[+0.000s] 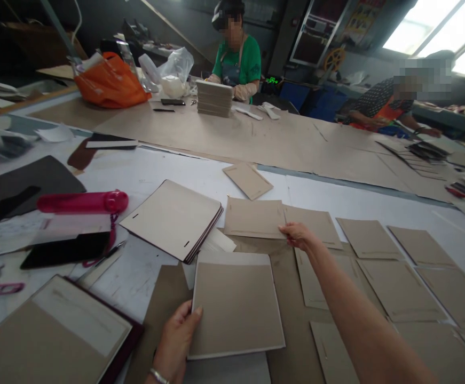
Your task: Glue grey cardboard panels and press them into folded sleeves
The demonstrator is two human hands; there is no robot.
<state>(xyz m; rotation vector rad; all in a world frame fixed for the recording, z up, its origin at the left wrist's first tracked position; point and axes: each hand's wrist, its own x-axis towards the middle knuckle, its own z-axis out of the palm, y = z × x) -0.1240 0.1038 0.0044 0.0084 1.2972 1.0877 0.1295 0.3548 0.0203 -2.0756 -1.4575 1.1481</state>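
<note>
My left hand (180, 330) grips the left edge of a square tan board (236, 304) with a pale strip along its top and thin light edges. The thumb lies on its face and the fingers go underneath. Farther off, my right hand (295, 234) pinches the right corner of a tan card (254, 217), which overlaps another tan card (316, 225). Left of these sits a stack of cream panels (172, 218) with dark red edges and two short dark slots in the top one.
Rows of tan cards (400, 290) cover the right side. At left lie a pink case (82, 202), a black phone-like slab (66, 250) and a dark-red-edged board (56, 336). Across the table, a person in green (252, 61) stands behind stacked boards (214, 98); another person (384, 101) works at right.
</note>
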